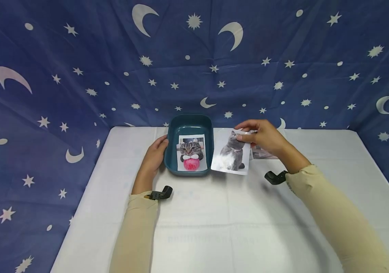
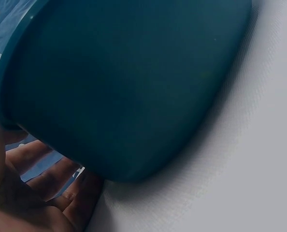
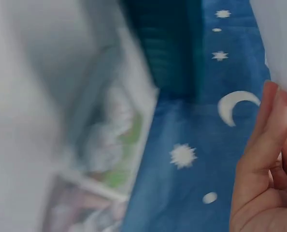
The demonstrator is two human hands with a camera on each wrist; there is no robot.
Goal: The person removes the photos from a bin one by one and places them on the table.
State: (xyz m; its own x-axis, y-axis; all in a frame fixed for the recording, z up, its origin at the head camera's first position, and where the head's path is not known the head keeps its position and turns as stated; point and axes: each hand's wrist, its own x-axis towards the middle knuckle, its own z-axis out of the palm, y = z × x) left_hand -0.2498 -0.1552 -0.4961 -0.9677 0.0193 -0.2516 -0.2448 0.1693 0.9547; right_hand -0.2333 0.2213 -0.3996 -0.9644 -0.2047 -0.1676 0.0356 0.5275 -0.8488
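Note:
Between thumb and fingers, my right hand pinches the top right of a photo of a grey cat. The photo is held just right of a dark teal plastic box, overlapping its right edge in the head view. In the right wrist view, the photo's pale back rises above the fingers. My left hand holds the box's left side, thumb at the rim and fingers against the outer wall. Inside the box lies a photo of a tabby cat with a pink ball, partly covering another photo.
More photos lie on the white table, partly hidden behind my right hand. A blue cloth with moons and stars hangs behind the table and along its sides. Each wrist wears a small black camera mount.

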